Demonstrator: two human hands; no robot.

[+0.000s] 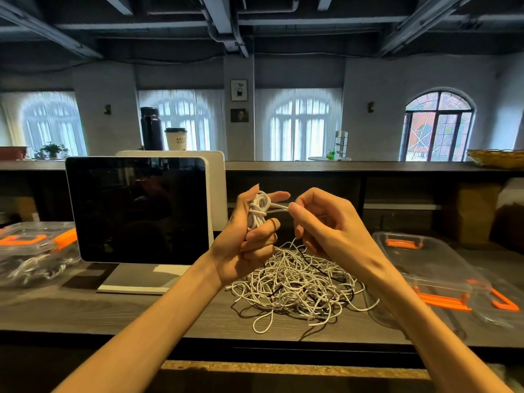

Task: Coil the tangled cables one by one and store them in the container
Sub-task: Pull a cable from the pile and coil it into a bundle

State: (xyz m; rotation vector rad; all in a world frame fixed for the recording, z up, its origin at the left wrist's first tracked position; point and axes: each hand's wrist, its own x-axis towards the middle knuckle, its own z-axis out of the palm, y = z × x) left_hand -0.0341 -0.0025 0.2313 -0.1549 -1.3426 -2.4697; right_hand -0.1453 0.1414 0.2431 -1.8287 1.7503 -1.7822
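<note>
A white cable coil [258, 211] is wound into a small bundle and held upright in my left hand [243, 239], above the desk. My right hand [326, 222] pinches the coil's free end between thumb and forefinger, just right of the bundle. Below both hands a tangled pile of cables [297, 285], mostly white with a few black strands, lies on the dark wooden desk [141, 313]. An open clear plastic container [431, 265] with orange clasps stands at the right, partly hidden behind my right forearm.
A dark monitor [139, 208] on a white stand sits left of the pile. A second clear container [37, 253] with orange clasps and cables inside is at the far left. A raised shelf runs behind, carrying a black flask [151, 129], a paper cup [175, 139] and a basket [496, 158].
</note>
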